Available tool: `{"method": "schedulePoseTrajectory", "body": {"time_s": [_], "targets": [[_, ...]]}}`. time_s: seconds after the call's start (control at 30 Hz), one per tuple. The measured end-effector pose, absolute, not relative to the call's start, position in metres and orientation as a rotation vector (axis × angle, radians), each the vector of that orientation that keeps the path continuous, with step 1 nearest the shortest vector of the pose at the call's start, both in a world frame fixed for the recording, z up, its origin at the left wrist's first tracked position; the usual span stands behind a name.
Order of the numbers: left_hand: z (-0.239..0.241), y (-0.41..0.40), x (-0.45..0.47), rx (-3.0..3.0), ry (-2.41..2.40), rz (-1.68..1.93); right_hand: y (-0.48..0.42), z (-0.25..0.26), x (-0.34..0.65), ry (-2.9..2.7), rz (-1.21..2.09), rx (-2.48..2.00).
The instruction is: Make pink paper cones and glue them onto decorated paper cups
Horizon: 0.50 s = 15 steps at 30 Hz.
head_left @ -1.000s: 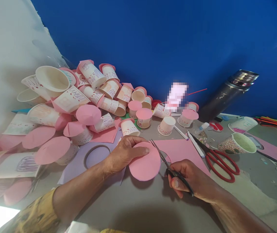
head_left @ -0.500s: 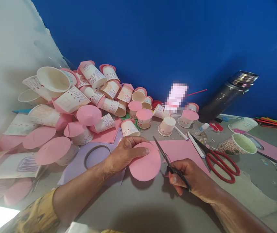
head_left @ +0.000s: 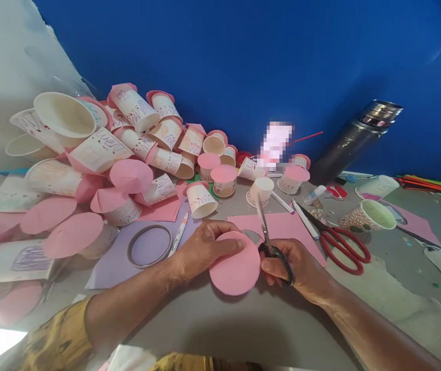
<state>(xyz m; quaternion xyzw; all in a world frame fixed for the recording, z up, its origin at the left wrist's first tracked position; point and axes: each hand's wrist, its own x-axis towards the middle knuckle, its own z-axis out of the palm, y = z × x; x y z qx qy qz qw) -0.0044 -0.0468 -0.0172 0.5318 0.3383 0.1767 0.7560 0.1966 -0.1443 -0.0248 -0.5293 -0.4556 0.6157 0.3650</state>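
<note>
My left hand is closed on a round pink paper disc, with the thumb lying flat on its upper face. Its outline is smooth, and the fingers behind it are mostly hidden. In my right hand is a pair of black-handled scissors, its blades pointing up and away from me. The blades look nearly together and stand just beside the disc's right edge; whether they touch it I cannot tell. Beyond both hands lies a pink paper sheet.
A heap of decorated paper cups with pink paper tops fills the left. A tape roll and a marker lie on purple paper. Red-handled scissors, a patterned cup and a dark flask stand or lie right.
The scissors have swung more upright and come closer to the disc's right edge. My left hand still grips the disc. The view has shifted slightly, and the marker beside the tape roll now shows.
</note>
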Motion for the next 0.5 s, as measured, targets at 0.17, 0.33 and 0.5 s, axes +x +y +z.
{"method": "schedulePoseTrajectory", "body": {"time_s": [0.17, 0.33, 0.5], "targets": [[-0.015, -0.041, -0.009, 1.074, 0.723, 0.409, -0.146, -0.023, 0.207, -1.358, 1.788, -1.284], [-0.012, -0.035, -0.012, 1.125, 0.760, 0.353, -0.149, -0.022, 0.208, -1.377, 1.833, -1.306], [-0.011, -0.034, -0.012, 1.175, 0.792, 0.332, -0.149, -0.025, 0.207, -1.355, 1.851, -1.327]]}}
